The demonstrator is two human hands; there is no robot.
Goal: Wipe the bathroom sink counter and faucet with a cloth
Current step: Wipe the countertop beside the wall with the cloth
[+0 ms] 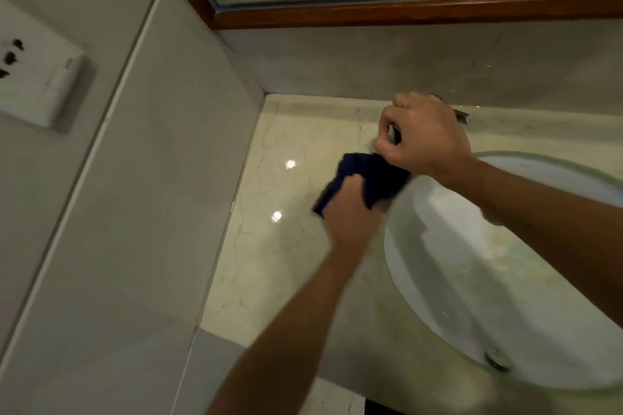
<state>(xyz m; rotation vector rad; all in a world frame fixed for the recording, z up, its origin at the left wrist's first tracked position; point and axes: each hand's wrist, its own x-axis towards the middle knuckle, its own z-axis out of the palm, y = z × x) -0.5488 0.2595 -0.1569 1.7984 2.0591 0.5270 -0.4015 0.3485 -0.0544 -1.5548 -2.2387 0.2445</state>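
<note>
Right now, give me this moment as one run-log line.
left hand: grips dark blue cloth on counter | right hand: closed around faucet, mostly hidden | sink: right of cloth

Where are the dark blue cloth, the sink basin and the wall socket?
dark blue cloth (377, 175): head view, bunched middle above the knuckles.
sink basin (472, 280): head view, bare inner wall.
wall socket (37, 84): head view, white faceplate.
</note>
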